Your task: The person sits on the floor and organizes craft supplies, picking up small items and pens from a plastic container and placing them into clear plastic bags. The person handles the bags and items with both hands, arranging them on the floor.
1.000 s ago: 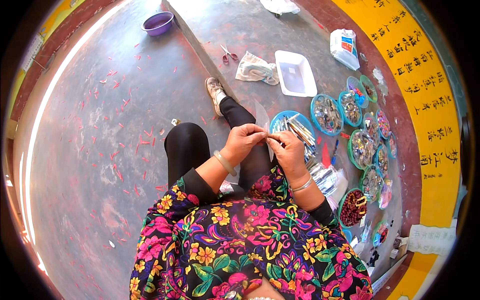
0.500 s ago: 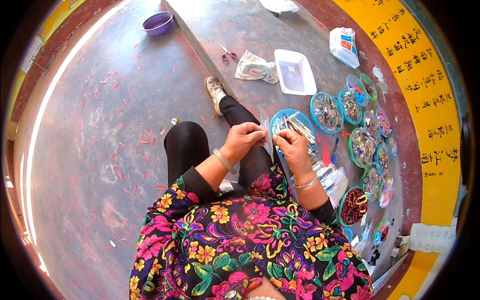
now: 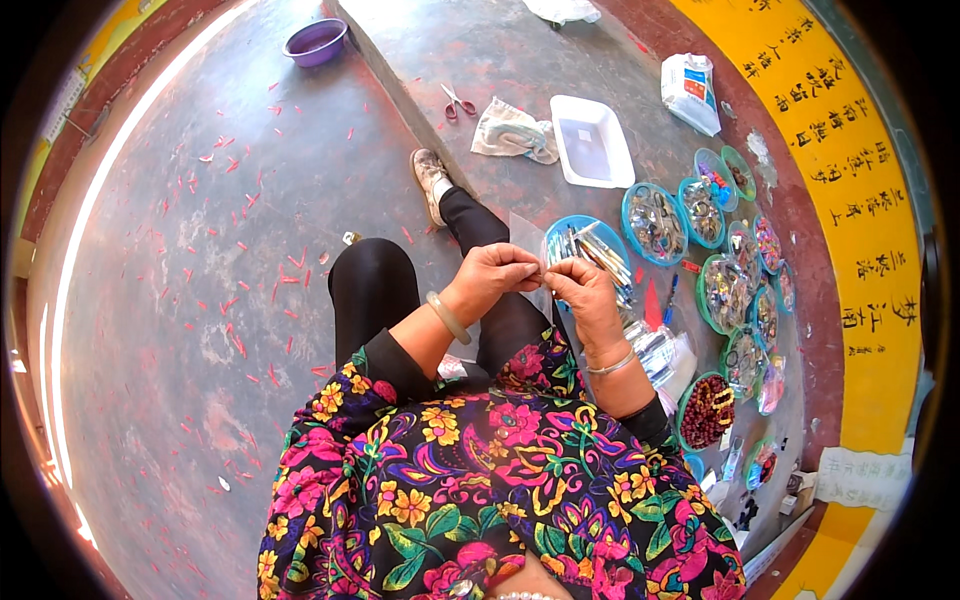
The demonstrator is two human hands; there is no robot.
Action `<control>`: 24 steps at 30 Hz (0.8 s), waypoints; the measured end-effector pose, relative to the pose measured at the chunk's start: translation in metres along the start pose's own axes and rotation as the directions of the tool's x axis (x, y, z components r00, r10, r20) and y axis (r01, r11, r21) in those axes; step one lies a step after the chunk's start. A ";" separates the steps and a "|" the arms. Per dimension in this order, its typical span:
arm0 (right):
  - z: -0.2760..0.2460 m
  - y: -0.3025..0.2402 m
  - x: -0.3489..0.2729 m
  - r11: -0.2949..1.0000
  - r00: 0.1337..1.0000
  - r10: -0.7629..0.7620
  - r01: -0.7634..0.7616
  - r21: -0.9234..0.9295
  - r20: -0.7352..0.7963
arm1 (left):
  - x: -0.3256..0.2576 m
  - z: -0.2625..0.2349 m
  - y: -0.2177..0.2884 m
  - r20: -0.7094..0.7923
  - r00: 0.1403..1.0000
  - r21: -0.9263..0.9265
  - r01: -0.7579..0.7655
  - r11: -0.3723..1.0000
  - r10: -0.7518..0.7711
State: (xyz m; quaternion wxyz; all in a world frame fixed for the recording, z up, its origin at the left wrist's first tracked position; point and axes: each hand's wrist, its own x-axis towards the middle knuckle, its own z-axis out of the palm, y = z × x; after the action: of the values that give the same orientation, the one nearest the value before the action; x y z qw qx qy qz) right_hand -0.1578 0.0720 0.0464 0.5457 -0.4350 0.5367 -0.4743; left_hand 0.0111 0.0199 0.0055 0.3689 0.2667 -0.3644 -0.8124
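My left hand (image 3: pixel 492 284), with a pale bangle at its wrist, is closed in a pinch over my lap. My right hand (image 3: pixel 590 305), wearing a silver bracelet, pinches close beside it, and the fingertips of both meet. A thin see-through plastic bag (image 3: pixel 523 234) rises from between the fingertips, its outline faint against the floor. Whether anything small is pinched along with it, I cannot tell. Just beyond my right hand stands a blue basket (image 3: pixel 556 234) of pens and stick-like items.
On the right are several round baskets (image 3: pixel 656 224) of small goods and dark red bead strings (image 3: pixel 706 410). Farther off lie a white tray (image 3: pixel 592 146), a cloth (image 3: pixel 513 131), scissors (image 3: pixel 458 103) and a white packet (image 3: pixel 690 95). A purple basin (image 3: pixel 316 43) stands far left; red scraps dot the floor.
My two hands have come together, closing the small gap between their fingertips. The plastic bag has tipped from nearly edge-on to a fainter, more leftward slant.
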 end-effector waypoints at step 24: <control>0.006 0.001 -0.002 0.996 0.996 -0.080 0.079 -0.049 -0.027 | -0.001 -0.004 -0.003 0.058 0.998 0.089 0.001 0.996 -0.006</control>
State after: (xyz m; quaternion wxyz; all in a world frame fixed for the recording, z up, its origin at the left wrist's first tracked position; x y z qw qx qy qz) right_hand -0.1521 0.0741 0.0456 0.5081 -0.4621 0.5378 -0.4889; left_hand 0.0132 0.0202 0.0010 0.3444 0.2598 -0.4102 -0.8035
